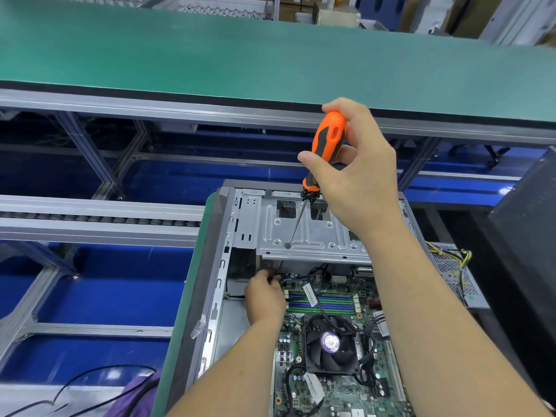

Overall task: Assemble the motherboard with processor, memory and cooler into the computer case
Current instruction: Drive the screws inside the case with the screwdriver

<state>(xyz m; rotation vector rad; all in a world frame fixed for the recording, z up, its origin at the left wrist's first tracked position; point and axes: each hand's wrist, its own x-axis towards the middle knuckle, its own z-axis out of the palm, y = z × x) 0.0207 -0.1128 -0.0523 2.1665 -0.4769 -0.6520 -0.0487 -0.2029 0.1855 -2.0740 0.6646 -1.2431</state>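
Orange-handled screwdriver [328, 145] gripped by right hand [358, 176]; left hand [266, 296] fingertips hidden, grasp unclear.

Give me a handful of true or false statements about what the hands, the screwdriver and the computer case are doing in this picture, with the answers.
1. The right hand grips an orange and black screwdriver. True.
2. The screwdriver's tip rests on the cooler fan. False: it goes through a hole in the metal drive cage.
3. The left hand is down inside the computer case, beside the memory slots. True.
4. The motherboard lies on the green mat outside the case. False: it sits inside the case.
5. The cooler fan sits on the motherboard. True.
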